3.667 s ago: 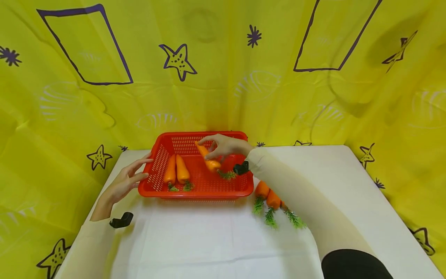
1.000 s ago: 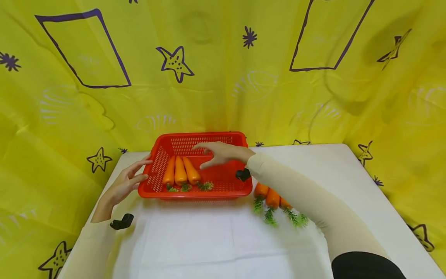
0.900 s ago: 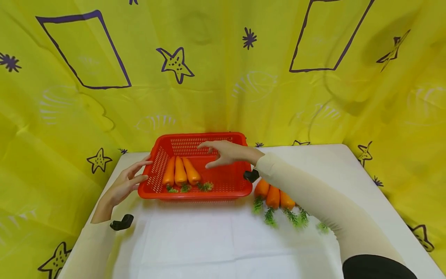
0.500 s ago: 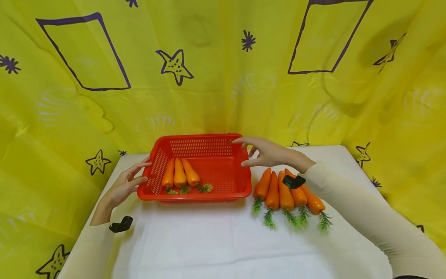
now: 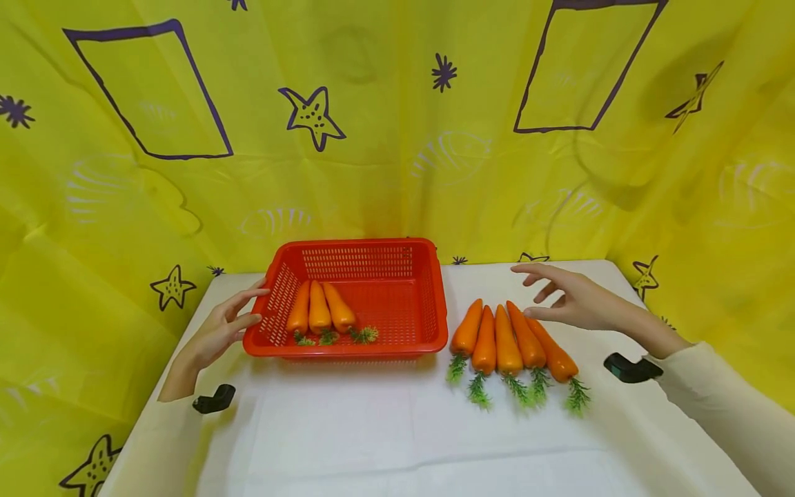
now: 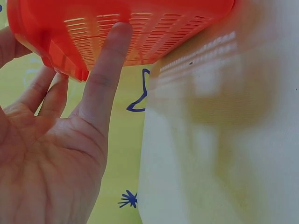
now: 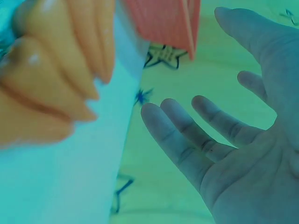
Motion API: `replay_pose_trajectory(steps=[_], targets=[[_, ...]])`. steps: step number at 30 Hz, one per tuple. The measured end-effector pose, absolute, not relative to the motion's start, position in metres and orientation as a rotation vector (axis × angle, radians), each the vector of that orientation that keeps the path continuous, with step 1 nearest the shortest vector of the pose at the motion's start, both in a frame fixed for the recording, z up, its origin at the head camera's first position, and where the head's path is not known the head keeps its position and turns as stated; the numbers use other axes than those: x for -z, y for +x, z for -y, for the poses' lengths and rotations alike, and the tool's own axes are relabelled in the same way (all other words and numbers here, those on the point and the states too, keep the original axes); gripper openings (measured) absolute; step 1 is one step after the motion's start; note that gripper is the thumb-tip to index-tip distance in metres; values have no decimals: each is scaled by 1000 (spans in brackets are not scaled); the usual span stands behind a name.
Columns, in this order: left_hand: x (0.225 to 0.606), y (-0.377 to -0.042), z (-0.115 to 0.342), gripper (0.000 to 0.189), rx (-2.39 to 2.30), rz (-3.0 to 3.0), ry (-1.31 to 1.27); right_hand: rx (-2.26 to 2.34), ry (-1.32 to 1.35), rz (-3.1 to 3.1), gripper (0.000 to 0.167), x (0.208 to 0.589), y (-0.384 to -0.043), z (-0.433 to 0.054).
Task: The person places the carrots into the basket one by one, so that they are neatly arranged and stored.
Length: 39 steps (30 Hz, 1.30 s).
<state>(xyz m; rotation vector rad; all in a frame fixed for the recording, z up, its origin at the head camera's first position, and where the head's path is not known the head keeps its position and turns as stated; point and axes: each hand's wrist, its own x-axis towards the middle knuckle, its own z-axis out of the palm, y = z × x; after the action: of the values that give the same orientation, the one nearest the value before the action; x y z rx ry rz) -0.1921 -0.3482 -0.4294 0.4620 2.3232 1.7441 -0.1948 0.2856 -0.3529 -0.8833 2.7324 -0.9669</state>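
Three orange carrots [image 5: 319, 308] with green tufts lie side by side in the left part of a red plastic basket [image 5: 344, 350]. My left hand [image 5: 217, 328] touches the basket's left end with spread, fairly straight fingers; in the left wrist view a fingertip [image 6: 120, 35] meets the slotted wall [image 6: 149, 28]. To the basket's right, several more carrots [image 5: 508, 345] lie fanned out on the white table, tufts toward me. Above and right of them hovers my right hand [image 5: 574, 300], holding nothing, its fingers apart and loosely bent. The right wrist view shows that bare palm [image 7: 252, 172] beside the blurred carrots [image 7: 60, 60].
A white cloth covers the table [image 5: 335, 428]. Yellow patterned curtains [image 5: 385, 172] close off the back and both sides, close behind the basket. Black wrist cameras sit on the left wrist [image 5: 214, 399] and right wrist [image 5: 632, 368].
A third carrot, earlier pinched in my right hand, now lies in the basket. The right hand has let go and moved right, out past the loose carrots. My left hand stays at the basket.
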Motion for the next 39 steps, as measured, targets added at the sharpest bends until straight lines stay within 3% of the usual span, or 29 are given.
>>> replay_pose_trajectory(steps=[15, 25, 39], targets=[[428, -190, 349, 49, -1750, -2319, 480, 1033, -779, -2812, 72, 376, -160, -340], [428, -191, 349, 50, -1730, -2338, 464, 1103, -797, -2734, 67, 392, -167, -339], [426, -192, 345, 49, -1737, -2343, 472, 1102, -444, -2234, 77, 415, -189, -340]])
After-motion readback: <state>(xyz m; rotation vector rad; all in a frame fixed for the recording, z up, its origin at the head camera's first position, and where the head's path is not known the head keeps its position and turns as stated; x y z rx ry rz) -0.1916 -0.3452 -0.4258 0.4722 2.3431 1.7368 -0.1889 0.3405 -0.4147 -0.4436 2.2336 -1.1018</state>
